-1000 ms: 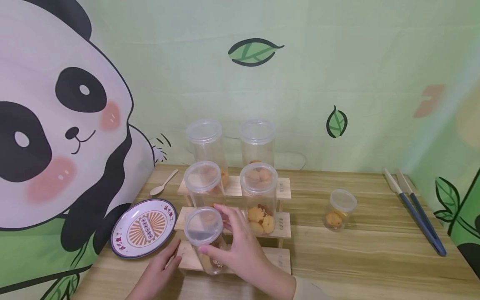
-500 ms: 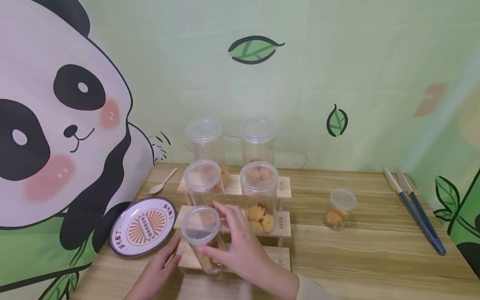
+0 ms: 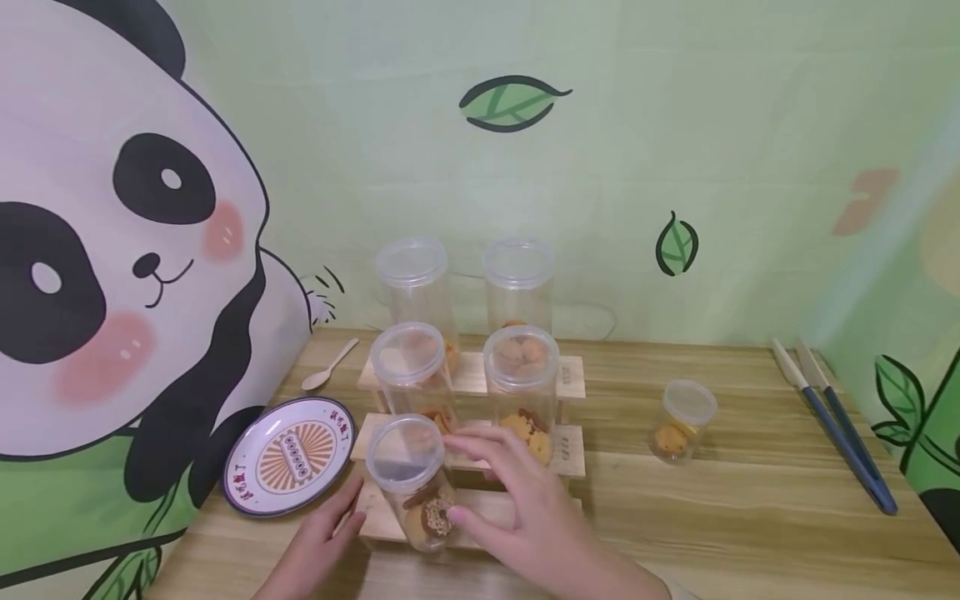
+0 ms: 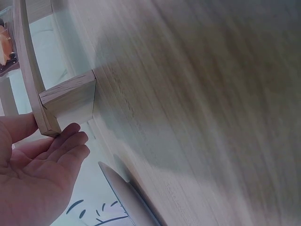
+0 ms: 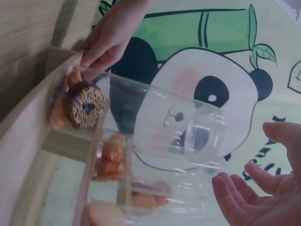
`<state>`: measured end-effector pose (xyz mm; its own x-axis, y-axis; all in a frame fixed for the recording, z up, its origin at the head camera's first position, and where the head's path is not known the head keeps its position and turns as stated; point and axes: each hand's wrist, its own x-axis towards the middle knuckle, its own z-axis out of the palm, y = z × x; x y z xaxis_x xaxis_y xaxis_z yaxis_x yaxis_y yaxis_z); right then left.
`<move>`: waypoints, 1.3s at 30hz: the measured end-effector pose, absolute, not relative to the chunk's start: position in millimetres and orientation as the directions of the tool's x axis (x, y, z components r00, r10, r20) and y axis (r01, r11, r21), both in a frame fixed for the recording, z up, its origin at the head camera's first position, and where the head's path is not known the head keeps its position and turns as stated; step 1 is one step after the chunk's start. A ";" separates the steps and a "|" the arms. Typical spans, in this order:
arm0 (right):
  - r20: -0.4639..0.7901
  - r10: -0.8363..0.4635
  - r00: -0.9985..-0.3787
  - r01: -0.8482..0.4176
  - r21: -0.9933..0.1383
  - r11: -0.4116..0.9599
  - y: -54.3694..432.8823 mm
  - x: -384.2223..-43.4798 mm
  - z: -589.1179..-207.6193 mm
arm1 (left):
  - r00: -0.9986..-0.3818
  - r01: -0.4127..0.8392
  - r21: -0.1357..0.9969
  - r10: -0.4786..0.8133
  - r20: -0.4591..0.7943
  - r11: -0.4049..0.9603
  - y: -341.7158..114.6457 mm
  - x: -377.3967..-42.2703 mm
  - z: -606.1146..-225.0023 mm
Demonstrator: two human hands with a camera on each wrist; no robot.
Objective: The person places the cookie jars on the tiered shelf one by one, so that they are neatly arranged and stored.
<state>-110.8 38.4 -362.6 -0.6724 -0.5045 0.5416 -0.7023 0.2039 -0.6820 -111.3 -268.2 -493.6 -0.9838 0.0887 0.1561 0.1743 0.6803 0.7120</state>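
A tall clear lidded jar [image 3: 408, 467] with cookies and a sprinkled chocolate ring in its base stands on the lowest step of a wooden three-step rack [image 3: 480, 512], at its left. My right hand [image 3: 532, 517] is just right of this jar, fingers spread; the right wrist view shows a gap between the hand [image 5: 263, 188] and the jar [image 5: 150, 101]. At the rack's left end, my left hand [image 3: 318, 533] holds the bottom step's edge, thumb over the plank [image 4: 34, 80] and fingers beneath it. Two jars [image 3: 521, 358] stand on the middle step, and two more [image 3: 411, 267] on the top step.
Left of the rack lie a patterned plate [image 3: 288, 457] and a small spoon [image 3: 330, 365]. A short lidded jar [image 3: 684, 417] with cookies stands to the right on the table. Blue-handled tongs [image 3: 840, 433] lie at the far right. A panda-print cloth [image 3: 600, 150] hangs behind.
My right hand has let go of the front jar and moved off to the right. The jar stays on the lowest step. The left hand keeps its place at the rack's end.
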 end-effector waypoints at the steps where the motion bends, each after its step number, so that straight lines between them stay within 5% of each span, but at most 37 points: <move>1: 0.565 -0.491 -0.663 -0.717 -0.669 0.198 42.3 -109.5 -362.1 | -0.984 0.175 0.714 0.090 0.156 0.678 -268.2 -111.5 -494.2; 7: 0.679 -0.399 -0.616 -0.782 -0.586 0.210 71.0 -107.1 -360.8 | -0.987 0.162 0.738 0.091 0.135 0.655 -268.4 -110.4 -494.8; 15: 0.658 -0.245 -0.712 -0.700 -0.636 0.324 120.9 -115.9 -355.5 | -0.985 0.170 0.723 0.088 0.150 0.670 -268.0 -109.2 -493.4; 31: 0.442 0.082 -0.893 -0.323 -0.758 0.566 193.6 -164.4 -396.2 | -0.992 0.124 0.738 0.084 0.092 0.663 -268.6 -108.7 -492.5; 39: 0.364 0.193 -0.911 -0.191 -0.788 0.585 223.7 -185.1 -414.2 | -0.991 0.132 0.726 0.086 0.101 0.675 -267.4 -109.8 -490.2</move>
<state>-185.1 223.7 -414.2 -0.9111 0.1935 0.3640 -0.1907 0.5851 -0.7882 -109.8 -267.4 -490.2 -0.9912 0.0857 0.1009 0.1322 0.6753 0.7256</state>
